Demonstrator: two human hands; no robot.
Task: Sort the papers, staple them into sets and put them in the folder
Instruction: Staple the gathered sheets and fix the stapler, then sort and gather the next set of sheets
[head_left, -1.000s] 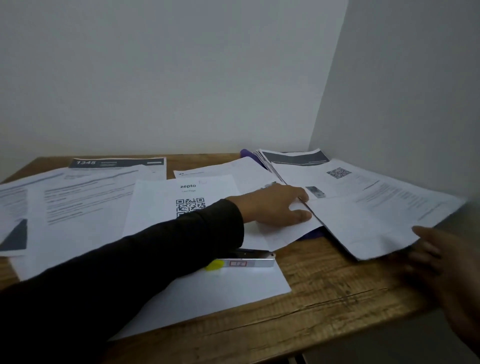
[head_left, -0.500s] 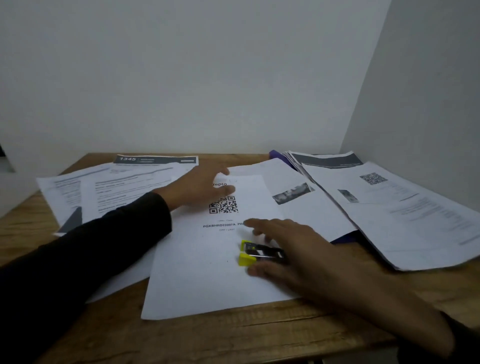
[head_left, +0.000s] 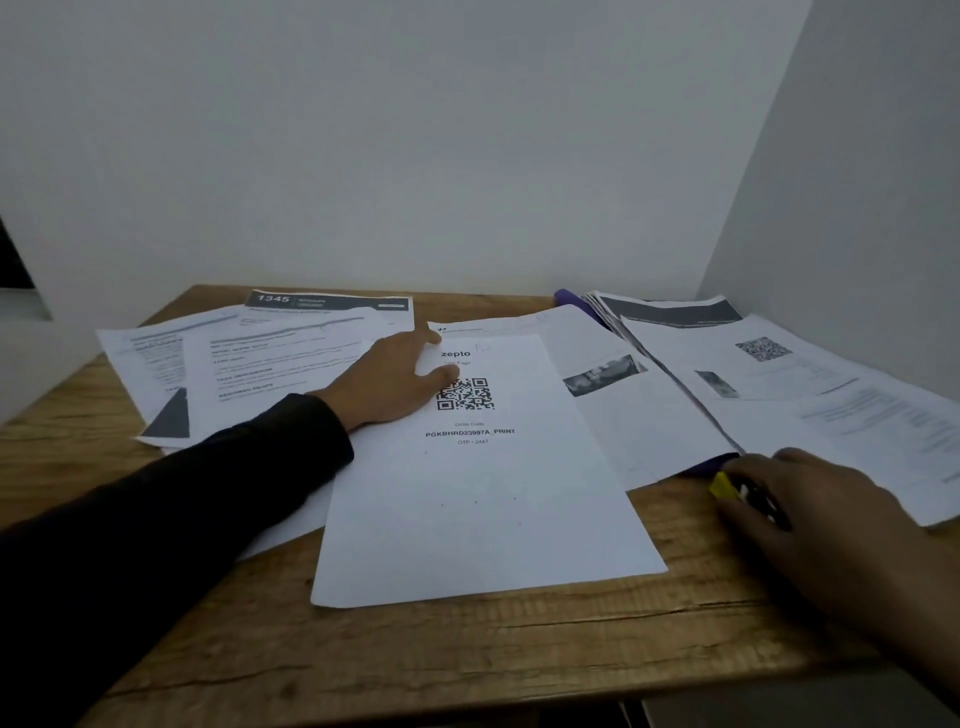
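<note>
Head view, landmark: the zepto sheet (head_left: 483, 467) lay in the middle of the wooden table (head_left: 467, 654), with its QR code facing up.
Left hand: the left hand (head_left: 387, 382) rested on the upper left corner of the zepto sheet. The fingers were nearly straight and pressed the paper flat, so it gripped nothing.
Right hand: the right hand (head_left: 810, 514) was to the right of the zepto sheet, at the near edge of the right pile. Its fingers curled over the stapler (head_left: 727, 487).
Stapler: only its yellow end and a dark part showed under the fingers. It sat right of the zepto sheet, just beside the folder's corner.
Folder: the purple folder (head_left: 711, 464) lay right of the zepto sheet, mostly hidden under the right pile of papers (head_left: 810, 395).
Other papers: the left pile (head_left: 270, 358) was spread to the left of the zepto sheet, and one page with a dark 1345 header (head_left: 327, 301) lay behind it.
Step in hand, a judgement: probably the person was putting the stapler aside in order to sort.
How to do it well: the stapler should be put on bare wood, not on a sheet. The left hand should press the zepto sheet so it does not slide. The matching pages should be squared at the edges before any staple.
</note>
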